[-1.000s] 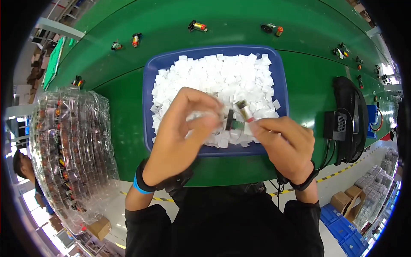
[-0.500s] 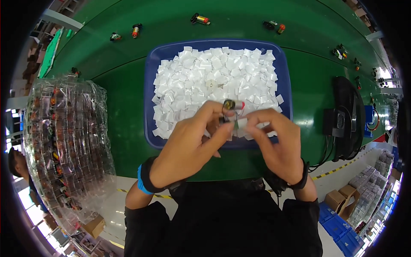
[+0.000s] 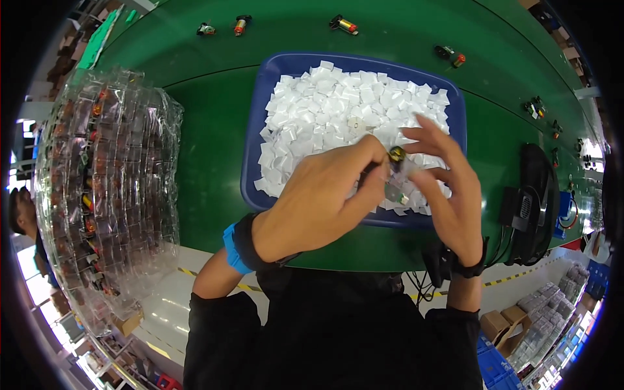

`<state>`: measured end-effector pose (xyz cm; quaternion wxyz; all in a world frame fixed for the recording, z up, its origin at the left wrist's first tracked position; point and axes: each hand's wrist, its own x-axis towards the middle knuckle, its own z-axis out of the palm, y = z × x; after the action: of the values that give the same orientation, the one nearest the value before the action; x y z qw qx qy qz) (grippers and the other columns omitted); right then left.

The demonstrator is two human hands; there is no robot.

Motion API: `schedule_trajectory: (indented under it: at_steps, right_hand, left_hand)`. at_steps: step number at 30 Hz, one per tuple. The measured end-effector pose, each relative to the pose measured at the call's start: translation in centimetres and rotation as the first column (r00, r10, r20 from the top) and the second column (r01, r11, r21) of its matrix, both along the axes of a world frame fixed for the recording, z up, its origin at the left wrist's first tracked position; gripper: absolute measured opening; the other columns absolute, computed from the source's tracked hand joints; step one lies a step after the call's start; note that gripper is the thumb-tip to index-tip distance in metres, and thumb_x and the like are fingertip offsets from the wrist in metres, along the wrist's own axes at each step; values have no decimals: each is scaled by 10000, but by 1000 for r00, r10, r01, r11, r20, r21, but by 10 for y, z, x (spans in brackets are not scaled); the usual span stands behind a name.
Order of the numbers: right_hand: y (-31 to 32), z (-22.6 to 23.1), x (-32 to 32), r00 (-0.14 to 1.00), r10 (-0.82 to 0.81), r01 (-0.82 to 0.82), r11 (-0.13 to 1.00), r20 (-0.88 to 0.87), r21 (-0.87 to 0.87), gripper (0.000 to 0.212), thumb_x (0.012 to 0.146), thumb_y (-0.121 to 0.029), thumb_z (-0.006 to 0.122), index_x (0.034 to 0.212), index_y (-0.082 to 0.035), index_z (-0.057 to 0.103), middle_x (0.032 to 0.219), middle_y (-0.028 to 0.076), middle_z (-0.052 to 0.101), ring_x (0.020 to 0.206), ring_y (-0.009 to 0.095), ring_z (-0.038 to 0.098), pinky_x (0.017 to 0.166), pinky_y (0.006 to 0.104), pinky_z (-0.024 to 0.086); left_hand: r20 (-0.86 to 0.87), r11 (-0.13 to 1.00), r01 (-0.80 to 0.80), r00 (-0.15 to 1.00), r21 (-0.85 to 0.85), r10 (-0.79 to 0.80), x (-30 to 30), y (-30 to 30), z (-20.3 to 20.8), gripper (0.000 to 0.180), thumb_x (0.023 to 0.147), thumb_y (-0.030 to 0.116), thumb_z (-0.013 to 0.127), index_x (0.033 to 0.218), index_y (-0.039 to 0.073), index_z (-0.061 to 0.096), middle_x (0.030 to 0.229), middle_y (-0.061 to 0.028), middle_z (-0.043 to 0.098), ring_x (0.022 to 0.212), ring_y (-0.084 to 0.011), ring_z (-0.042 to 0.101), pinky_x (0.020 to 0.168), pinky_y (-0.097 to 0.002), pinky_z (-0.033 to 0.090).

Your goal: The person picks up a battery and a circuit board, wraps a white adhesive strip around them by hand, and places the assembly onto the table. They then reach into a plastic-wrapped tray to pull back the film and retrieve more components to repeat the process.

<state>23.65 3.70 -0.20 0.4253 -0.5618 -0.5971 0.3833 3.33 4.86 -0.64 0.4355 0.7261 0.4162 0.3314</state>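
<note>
Over the blue bin [image 3: 251, 159] my left hand [image 3: 318, 195] is closed on a small motor assembly [image 3: 396, 155]. Its round brass-coloured end faces up, and a small circuit board [image 3: 394, 194] shows below the fingertips. Most of the rest is hidden by the hand or blurred. My right hand [image 3: 458, 195] is just right of the assembly, fingers spread apart and the blurred thumb close to it; whether the thumb touches is unclear. Beneath both hands, small white square pieces [image 3: 325, 110] fill the bin.
A tall stack of clear plastic trays [image 3: 110, 195] holding similar assemblies stands at left. Loose motor assemblies [image 3: 344, 25] lie along the far side of the green table [image 3: 208, 143]. At right are a black device [image 3: 533, 195] and cables. Another person [image 3: 25, 211] is at far left.
The view has shifted, so table things appear farther right and mostly higher. The assembly has turned its round end upward, and my right fingers have spread from their earlier pinch near the board.
</note>
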Motion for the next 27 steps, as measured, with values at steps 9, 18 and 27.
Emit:
schedule_trajectory:
  at_steps: [9,18,27]
  right_hand:
    - [-4,-3,7,971,239,-239,971,15,12,229,830,-15,768,1043,-21,686,994,93,691,891,202,680,762,294,552]
    - [-7,12,12,861,361,-473,828,359,303,290,723,-6,818,967,-39,665,990,91,690,904,292,631,761,357,519]
    - [-16,-4,14,890,287,-432,779,354,454,340,715,-40,839,1006,-54,664,990,92,743,979,307,639,848,401,545]
  left_hand:
    - [7,969,101,995,-225,-102,-3,-2,4,149,988,93,552,1104,6,584,761,-43,602,651,-91,572,516,-267,429]
    - [361,803,292,927,-520,-103,-15,5,2,298,1025,133,568,1284,-13,565,894,0,513,735,-75,559,525,-221,529]
    - [405,789,295,912,-539,-65,-11,2,2,276,1037,137,541,1274,-2,560,924,-19,503,718,-66,557,562,-237,568]
